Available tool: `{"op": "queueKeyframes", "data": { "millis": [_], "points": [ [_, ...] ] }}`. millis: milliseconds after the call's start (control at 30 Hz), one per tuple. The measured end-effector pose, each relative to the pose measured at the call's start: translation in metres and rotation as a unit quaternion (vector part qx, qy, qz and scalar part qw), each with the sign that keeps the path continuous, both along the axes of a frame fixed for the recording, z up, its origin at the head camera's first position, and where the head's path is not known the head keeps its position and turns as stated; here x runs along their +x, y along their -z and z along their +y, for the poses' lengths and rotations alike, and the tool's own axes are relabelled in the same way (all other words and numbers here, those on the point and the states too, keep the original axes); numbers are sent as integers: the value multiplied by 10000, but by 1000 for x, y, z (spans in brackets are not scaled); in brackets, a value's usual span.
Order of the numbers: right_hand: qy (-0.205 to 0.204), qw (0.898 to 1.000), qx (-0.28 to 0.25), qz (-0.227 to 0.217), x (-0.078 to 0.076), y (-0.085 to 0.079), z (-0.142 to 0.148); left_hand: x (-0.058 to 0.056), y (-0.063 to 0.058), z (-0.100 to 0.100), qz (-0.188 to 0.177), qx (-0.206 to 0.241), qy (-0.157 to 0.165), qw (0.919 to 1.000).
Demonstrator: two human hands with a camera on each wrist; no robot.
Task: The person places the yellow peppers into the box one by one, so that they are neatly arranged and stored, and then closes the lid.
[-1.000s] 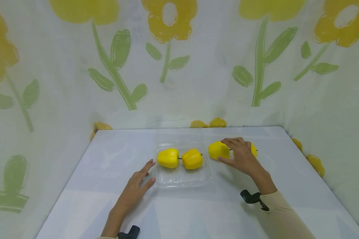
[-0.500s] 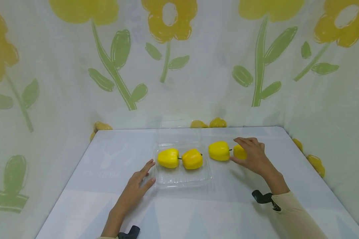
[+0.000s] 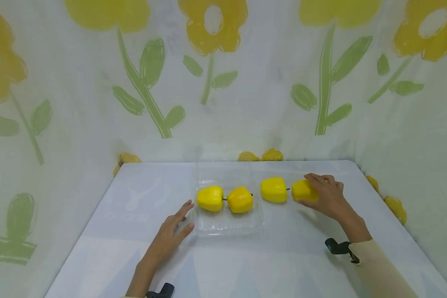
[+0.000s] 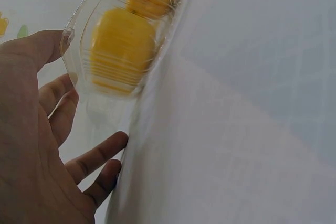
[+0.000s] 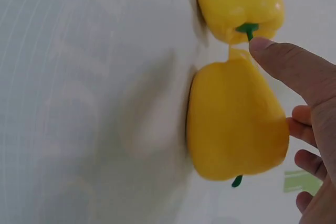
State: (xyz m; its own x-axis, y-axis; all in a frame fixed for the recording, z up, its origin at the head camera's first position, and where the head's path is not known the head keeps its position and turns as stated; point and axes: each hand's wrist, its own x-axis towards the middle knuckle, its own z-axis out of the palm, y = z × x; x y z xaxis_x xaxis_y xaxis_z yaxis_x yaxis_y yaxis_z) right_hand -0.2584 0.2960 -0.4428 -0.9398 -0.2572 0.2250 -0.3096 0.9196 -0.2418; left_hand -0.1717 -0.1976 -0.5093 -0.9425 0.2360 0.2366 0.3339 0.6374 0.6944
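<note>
The left grip [image 3: 168, 232] is lying spread beside the clear container [image 3: 223, 227] while the right grip [image 3: 328, 198], fingers parted, is framing the rightmost yellow pepper [image 3: 303, 190], contact unclear.

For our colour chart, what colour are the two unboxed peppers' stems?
Green stems, clearest in the right wrist view.

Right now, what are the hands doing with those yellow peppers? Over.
Left hand open at edge of clear plastic clamshell box holding two yellow bell peppers. Right hand around rightmost loose yellow bell pepper; grip unclear. No obstruction seen.
</note>
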Motion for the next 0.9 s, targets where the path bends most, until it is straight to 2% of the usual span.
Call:
{"op": "queueKeyframes", "data": {
  "millis": [100,333,900],
  "points": [
    [94,9998,28,-170,0,4,6,1,1,-1,-58,-14,-21,10000],
    [149,9997,9,-190,-2,10,13,0,1,-1,67,12,5,10000],
    [197,9997,-154,85,-2,19,24,0,2,0,71,1,28,10000]
  ]
}}
